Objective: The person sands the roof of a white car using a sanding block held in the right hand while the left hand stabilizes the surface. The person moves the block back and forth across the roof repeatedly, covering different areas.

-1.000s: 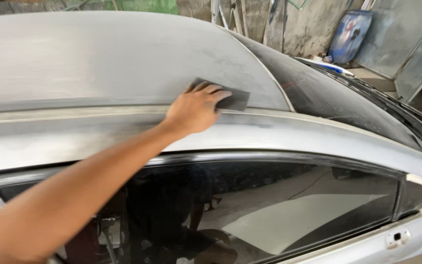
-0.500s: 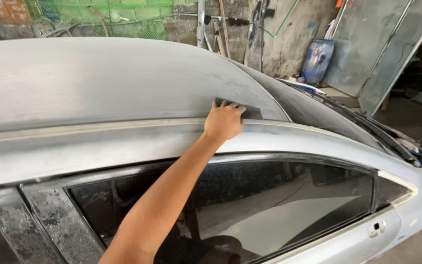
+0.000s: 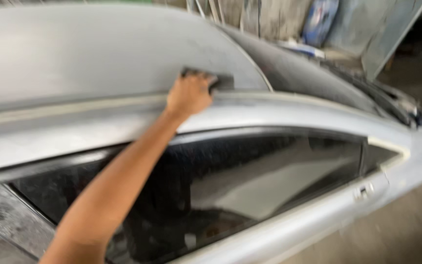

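Observation:
My left hand (image 3: 190, 95) reaches up from the lower left and presses a dark grey sanding pad (image 3: 222, 80) flat against the edge of the dull grey car roof (image 3: 98, 54), just above the roof rail (image 3: 269, 110). The fingers curl over the pad and hide most of it; only its right end shows. The picture is blurred by motion. My right hand is not in view.
Under my arm is the dark side window (image 3: 269, 181) of the silver door (image 3: 318, 215). The windscreen (image 3: 308, 78) slopes down to the right, with wipers (image 3: 391, 102) at its base. A blue container (image 3: 321, 19) and leaning panels stand by the back wall.
My hand and the pad have slid a little to the left along the roof edge. The camera has also swung, so the car sits differently in view and the image has blurred.

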